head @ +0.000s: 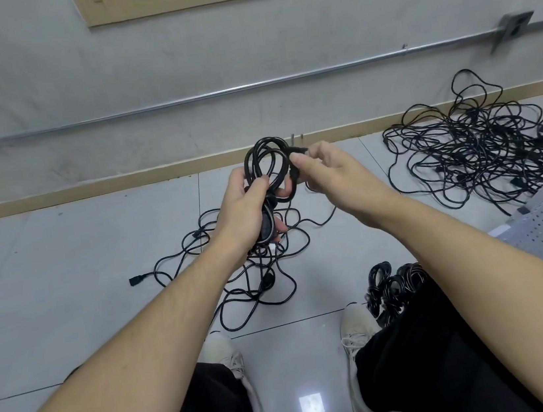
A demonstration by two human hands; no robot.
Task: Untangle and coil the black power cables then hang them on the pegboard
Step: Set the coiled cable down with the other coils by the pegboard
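Left hand (246,205) grips the coiled cable (268,168); right hand (324,171) apparently pinches its plug end (296,150).

Arms: both forearms bare to the frame edge, no sleeves, watch or rings in view.
Left hand (242,206): bare, no glove.
Right hand (331,173): bare, no glove.
Legs: loose black fabric trousers (438,356).
Feet: off-white lace-up fabric sneakers (357,329), slightly scuffed, with pale laces.
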